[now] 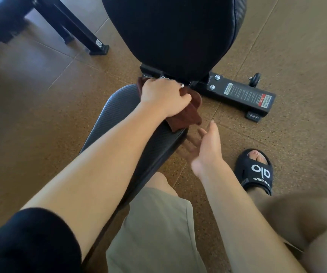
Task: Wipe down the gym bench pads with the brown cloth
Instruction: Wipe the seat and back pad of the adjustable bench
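Left hand (pixel 163 96) grips brown cloth (pixel 186 113) at far end of seat pad (pixel 109 115); right hand (pixel 204 146) beside pad, fingers straight, empty.

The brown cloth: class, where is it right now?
Centre of the head view: the brown cloth lies under the left hand at the seat pad's far end, below the back pad.

Cloth (pixel 188 113) under my left hand (pixel 162 95): brown, napped, matt, looks like terry or microfibre. Seat pad (pixel 109 119): dark vinyl-like cover with fine ribbed weave texture, slight sheen. Back pad (pixel 174 32): black, smoother leatherette, soft gloss, stitched seam at edge. Base (pixel 237 95): black painted metal, satin, bright bolts, printed labels. Floor (pixel 277 56): brown speckled, cork-like, matt. My shorts (pixel 154 223): khaki woven fabric. Slide (pixel 257 172): black matt foam or rubber.
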`<control>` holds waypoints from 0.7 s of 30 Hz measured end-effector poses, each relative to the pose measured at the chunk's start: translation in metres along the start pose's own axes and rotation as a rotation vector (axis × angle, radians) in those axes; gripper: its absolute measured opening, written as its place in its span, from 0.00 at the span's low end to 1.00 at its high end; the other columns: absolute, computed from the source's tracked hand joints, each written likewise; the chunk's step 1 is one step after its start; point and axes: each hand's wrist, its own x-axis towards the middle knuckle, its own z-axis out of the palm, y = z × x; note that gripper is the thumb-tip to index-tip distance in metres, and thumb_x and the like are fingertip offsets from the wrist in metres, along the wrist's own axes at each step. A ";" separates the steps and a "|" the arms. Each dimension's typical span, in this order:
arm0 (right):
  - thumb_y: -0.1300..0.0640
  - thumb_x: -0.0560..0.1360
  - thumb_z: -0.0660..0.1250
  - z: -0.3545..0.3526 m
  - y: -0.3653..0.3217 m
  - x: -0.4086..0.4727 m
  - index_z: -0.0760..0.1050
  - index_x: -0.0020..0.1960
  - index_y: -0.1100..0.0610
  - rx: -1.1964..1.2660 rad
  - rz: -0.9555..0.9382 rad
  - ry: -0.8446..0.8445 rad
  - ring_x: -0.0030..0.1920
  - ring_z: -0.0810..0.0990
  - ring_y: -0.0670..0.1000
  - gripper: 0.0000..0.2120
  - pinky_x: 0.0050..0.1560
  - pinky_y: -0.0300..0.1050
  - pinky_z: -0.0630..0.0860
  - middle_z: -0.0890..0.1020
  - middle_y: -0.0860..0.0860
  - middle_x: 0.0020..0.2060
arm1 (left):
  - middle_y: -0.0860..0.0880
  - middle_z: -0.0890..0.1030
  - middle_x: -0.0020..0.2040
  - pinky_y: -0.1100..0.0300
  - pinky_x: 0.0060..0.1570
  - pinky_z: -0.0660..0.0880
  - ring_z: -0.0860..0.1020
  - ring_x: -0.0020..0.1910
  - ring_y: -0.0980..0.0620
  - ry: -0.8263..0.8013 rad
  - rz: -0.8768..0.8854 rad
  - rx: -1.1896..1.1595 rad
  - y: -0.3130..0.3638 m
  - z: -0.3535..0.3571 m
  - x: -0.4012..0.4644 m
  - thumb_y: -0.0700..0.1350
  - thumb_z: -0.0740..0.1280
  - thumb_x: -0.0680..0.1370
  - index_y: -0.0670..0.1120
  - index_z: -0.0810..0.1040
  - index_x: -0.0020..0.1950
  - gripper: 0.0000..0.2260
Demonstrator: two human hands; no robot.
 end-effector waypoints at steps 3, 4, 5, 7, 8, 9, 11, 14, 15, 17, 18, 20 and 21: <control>0.29 0.79 0.56 0.011 0.005 -0.004 0.68 0.76 0.49 -0.054 0.027 -0.111 0.67 0.78 0.59 0.34 0.71 0.64 0.72 0.77 0.54 0.70 | 0.45 0.82 0.58 0.49 0.56 0.69 0.78 0.59 0.40 0.092 -0.126 -0.060 -0.035 0.007 -0.004 0.61 0.53 0.82 0.48 0.82 0.59 0.24; 0.29 0.78 0.56 0.014 0.006 -0.004 0.68 0.76 0.49 -0.088 0.022 -0.101 0.69 0.76 0.59 0.35 0.72 0.64 0.71 0.76 0.54 0.71 | 0.45 0.82 0.60 0.48 0.59 0.70 0.78 0.61 0.40 0.107 -0.171 -0.078 -0.045 0.010 -0.007 0.62 0.52 0.83 0.49 0.81 0.61 0.24; 0.29 0.78 0.56 0.017 0.006 -0.003 0.68 0.77 0.49 -0.117 0.019 -0.087 0.70 0.75 0.59 0.35 0.73 0.63 0.70 0.76 0.54 0.71 | 0.45 0.81 0.62 0.47 0.62 0.70 0.77 0.64 0.40 0.110 -0.210 -0.091 -0.054 0.013 -0.009 0.63 0.52 0.83 0.49 0.80 0.63 0.25; 0.29 0.79 0.56 0.021 0.006 -0.005 0.64 0.79 0.49 -0.168 0.016 -0.087 0.71 0.73 0.58 0.35 0.73 0.62 0.70 0.74 0.53 0.73 | 0.44 0.79 0.65 0.44 0.65 0.68 0.75 0.67 0.40 0.100 -0.260 -0.103 -0.063 0.017 -0.014 0.64 0.51 0.83 0.51 0.77 0.67 0.26; 0.30 0.79 0.56 0.024 0.006 -0.008 0.63 0.80 0.48 -0.188 0.011 -0.089 0.73 0.72 0.57 0.36 0.74 0.62 0.70 0.73 0.53 0.74 | 0.44 0.78 0.67 0.43 0.67 0.67 0.74 0.69 0.40 0.093 -0.276 -0.110 -0.066 0.020 -0.017 0.65 0.51 0.83 0.52 0.76 0.70 0.26; 0.29 0.79 0.55 0.027 0.006 -0.011 0.61 0.81 0.48 -0.219 0.007 -0.091 0.74 0.71 0.57 0.36 0.75 0.62 0.68 0.72 0.52 0.75 | 0.45 0.77 0.69 0.42 0.68 0.66 0.73 0.70 0.40 0.093 -0.296 -0.123 -0.068 0.023 -0.021 0.65 0.51 0.82 0.53 0.74 0.72 0.27; 0.26 0.75 0.54 0.034 0.007 -0.015 0.59 0.82 0.46 -0.279 -0.020 -0.096 0.75 0.70 0.57 0.40 0.76 0.62 0.66 0.70 0.51 0.77 | 0.47 0.73 0.75 0.41 0.73 0.64 0.69 0.74 0.41 0.106 -0.344 -0.159 -0.072 0.028 -0.040 0.66 0.50 0.82 0.56 0.70 0.77 0.27; 0.23 0.65 0.53 0.037 0.013 -0.002 0.58 0.81 0.43 -0.293 -0.068 -0.080 0.73 0.72 0.57 0.48 0.75 0.62 0.66 0.71 0.50 0.76 | 0.47 0.67 0.80 0.40 0.77 0.58 0.64 0.79 0.43 0.113 -0.365 -0.180 -0.071 0.036 -0.100 0.66 0.49 0.83 0.57 0.64 0.80 0.28; 0.22 0.63 0.53 0.037 0.015 0.002 0.59 0.81 0.43 -0.293 -0.063 -0.078 0.73 0.72 0.57 0.50 0.75 0.63 0.66 0.71 0.50 0.76 | 0.47 0.66 0.81 0.40 0.78 0.58 0.64 0.80 0.43 0.125 -0.348 -0.172 -0.067 0.040 -0.124 0.65 0.49 0.83 0.56 0.65 0.80 0.28; 0.21 0.61 0.53 0.039 0.015 0.002 0.59 0.80 0.42 -0.288 -0.043 -0.070 0.73 0.71 0.57 0.51 0.76 0.64 0.65 0.71 0.50 0.76 | 0.46 0.67 0.81 0.40 0.79 0.56 0.64 0.80 0.43 0.142 -0.312 -0.154 -0.055 0.047 -0.159 0.64 0.49 0.83 0.54 0.67 0.80 0.29; 0.22 0.62 0.53 0.040 0.014 0.002 0.58 0.81 0.42 -0.286 -0.029 -0.064 0.74 0.71 0.57 0.51 0.76 0.64 0.65 0.71 0.50 0.76 | 0.47 0.67 0.80 0.40 0.79 0.56 0.64 0.80 0.43 0.152 -0.297 -0.143 -0.051 0.050 -0.163 0.64 0.49 0.83 0.53 0.67 0.80 0.29; 0.22 0.62 0.52 0.039 0.013 -0.001 0.57 0.81 0.42 -0.291 -0.020 -0.064 0.75 0.70 0.58 0.51 0.76 0.65 0.65 0.69 0.50 0.77 | 0.48 0.66 0.81 0.39 0.78 0.55 0.64 0.80 0.43 0.150 -0.258 -0.128 -0.048 0.049 -0.144 0.63 0.49 0.83 0.54 0.67 0.80 0.28; 0.21 0.63 0.52 0.038 0.013 -0.004 0.57 0.81 0.42 -0.309 -0.021 -0.074 0.75 0.70 0.57 0.51 0.76 0.64 0.64 0.69 0.50 0.77 | 0.48 0.66 0.81 0.38 0.79 0.55 0.63 0.80 0.43 0.140 -0.232 -0.126 -0.048 0.047 -0.125 0.63 0.50 0.84 0.54 0.66 0.80 0.27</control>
